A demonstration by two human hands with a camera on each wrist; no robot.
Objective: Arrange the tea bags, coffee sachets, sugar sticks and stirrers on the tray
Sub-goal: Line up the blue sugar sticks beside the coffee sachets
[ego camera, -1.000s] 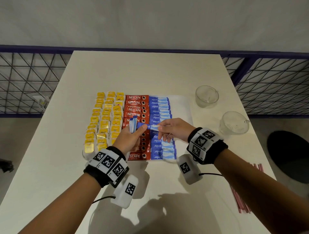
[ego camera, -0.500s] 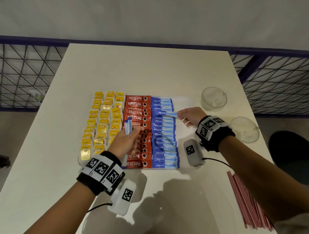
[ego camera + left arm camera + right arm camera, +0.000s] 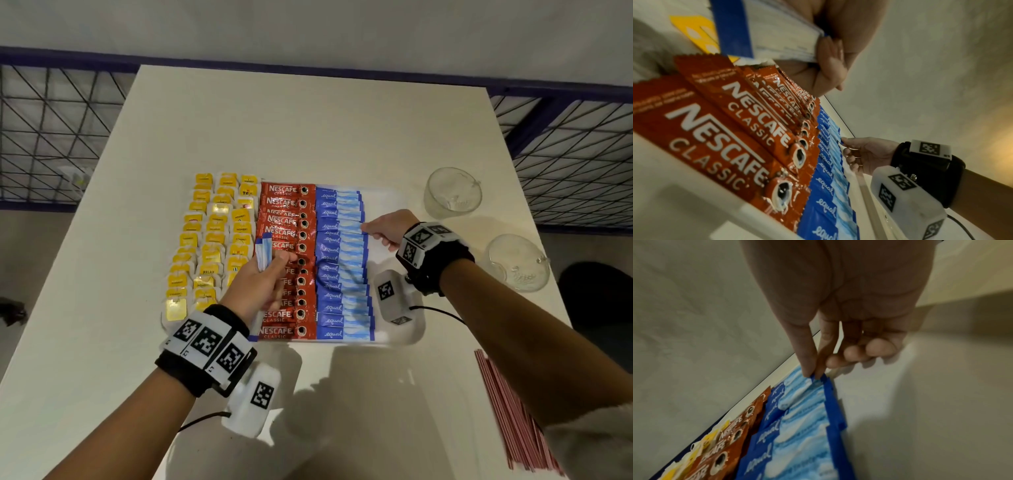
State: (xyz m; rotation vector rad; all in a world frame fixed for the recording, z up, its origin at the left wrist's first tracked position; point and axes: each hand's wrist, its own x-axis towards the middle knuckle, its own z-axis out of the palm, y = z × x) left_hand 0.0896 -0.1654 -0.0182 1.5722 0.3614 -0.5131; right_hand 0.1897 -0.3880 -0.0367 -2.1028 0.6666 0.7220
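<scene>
Head view: on the white tray (image 3: 394, 205), mid-counter, lie yellow tea bags (image 3: 212, 246), glossy red coffee sachets (image 3: 284, 260) and a shingled column of blue sugar sticks (image 3: 342, 267). The right hand (image 3: 383, 229) pinches one stick's end; tugging it could drag its slippery neighbours askew. The left hand (image 3: 260, 284) grasps a spare bundle (image 3: 264, 251) that might fan out and drop. The thin red stirrers (image 3: 507, 411) wait at the counter's near right corner; the bare strip left on the tray looks narrow for them.

Left wrist view: crimped foil sachets (image 3: 748, 146) overlap loosely, so a brush could shift them.

Right wrist view: thumb and forefinger (image 3: 807, 360) nip the flat paper stick (image 3: 816, 382).
</scene>
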